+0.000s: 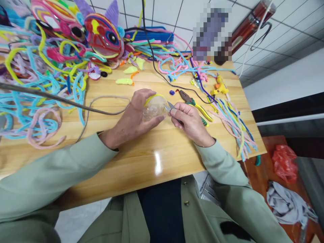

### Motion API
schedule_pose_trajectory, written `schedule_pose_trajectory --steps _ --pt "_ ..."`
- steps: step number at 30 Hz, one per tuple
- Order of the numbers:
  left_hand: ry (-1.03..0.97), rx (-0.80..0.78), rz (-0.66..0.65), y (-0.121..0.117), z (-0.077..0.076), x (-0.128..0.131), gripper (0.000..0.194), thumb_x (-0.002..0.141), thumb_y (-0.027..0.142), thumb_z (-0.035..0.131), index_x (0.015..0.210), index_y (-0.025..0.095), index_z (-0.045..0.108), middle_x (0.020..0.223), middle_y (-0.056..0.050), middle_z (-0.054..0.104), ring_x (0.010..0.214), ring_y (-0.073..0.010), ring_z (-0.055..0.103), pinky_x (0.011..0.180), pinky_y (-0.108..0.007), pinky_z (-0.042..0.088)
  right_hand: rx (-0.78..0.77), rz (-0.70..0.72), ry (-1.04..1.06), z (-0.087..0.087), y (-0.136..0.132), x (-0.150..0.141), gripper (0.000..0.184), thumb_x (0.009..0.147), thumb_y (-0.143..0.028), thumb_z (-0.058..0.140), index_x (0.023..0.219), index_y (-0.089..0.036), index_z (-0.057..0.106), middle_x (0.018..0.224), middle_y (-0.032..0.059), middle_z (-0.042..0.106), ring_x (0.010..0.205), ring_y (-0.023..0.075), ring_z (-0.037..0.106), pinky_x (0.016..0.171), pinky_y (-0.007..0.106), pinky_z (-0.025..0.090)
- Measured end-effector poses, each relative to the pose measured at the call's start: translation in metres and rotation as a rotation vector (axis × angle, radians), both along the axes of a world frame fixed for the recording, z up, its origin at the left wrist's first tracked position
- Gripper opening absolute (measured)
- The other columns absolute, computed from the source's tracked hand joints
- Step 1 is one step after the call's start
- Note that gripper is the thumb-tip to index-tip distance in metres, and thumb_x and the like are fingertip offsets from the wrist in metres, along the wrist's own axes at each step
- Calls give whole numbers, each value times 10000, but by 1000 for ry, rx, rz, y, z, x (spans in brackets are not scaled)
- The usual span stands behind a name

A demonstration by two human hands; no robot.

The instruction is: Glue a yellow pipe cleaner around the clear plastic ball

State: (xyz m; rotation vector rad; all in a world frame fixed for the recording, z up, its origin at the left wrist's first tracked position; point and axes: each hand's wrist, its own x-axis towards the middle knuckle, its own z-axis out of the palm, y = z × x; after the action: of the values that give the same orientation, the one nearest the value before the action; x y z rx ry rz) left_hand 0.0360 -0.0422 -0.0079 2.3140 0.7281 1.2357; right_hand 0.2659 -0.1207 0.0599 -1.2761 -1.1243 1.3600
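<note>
My left hand (pixel 134 116) is curled round a clear plastic ball (pixel 153 108), thumb on the near side and fingers at the far side. Along the ball's upper edge runs a yellow pipe cleaner (pixel 159 96). In my right hand (pixel 189 121) is a small metal-bladed tool (pixel 171 107), its blade pointing at the ball's right side; its handle is mostly covered by my fingers. Just beyond that hand lie pliers (pixel 193 104) with yellow and green handles. A small dark blue coil (pixel 172 92) rests beside them.
Tangled pipe cleaners (pixel 22 91) cover the table's left side, with a decorated ball figure (pixel 103 35) behind. A dark cable (pixel 162 76) crosses the table. Bundled pipe cleaners (pixel 235 125) lie at the right edge. A red thermos (pixel 249 27) stands at the back right.
</note>
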Motion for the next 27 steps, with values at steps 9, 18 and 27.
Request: schedule_pose_trajectory --steps 9,18,27 --pt "77 -92 82 -1 -3 0 919 944 787 957 1657 349 577 1614 -137 731 1510 -404 703 1310 -597 572 -27 71 -47 3 -6 0 425 936 -570 943 855 -258 667 567 -76 638 477 88 370 495 267 246" --pt "22 -78 19 0 -3 0 848 1033 798 855 1674 320 573 1601 -147 713 1532 -397 691 1336 -606 595 -47 118 -63 -1 -5 2 414 959 -553 919 868 -241 663 586 -68 655 491 81 372 501 264 236" --pt "-1 -62 -51 2 0 -1 796 1093 752 805 1726 342 549 1609 -144 697 1537 -398 681 1343 -617 594 -66 146 -15 1 -8 2 424 972 -545 932 886 -242 649 593 -73 655 484 75 366 497 266 207"
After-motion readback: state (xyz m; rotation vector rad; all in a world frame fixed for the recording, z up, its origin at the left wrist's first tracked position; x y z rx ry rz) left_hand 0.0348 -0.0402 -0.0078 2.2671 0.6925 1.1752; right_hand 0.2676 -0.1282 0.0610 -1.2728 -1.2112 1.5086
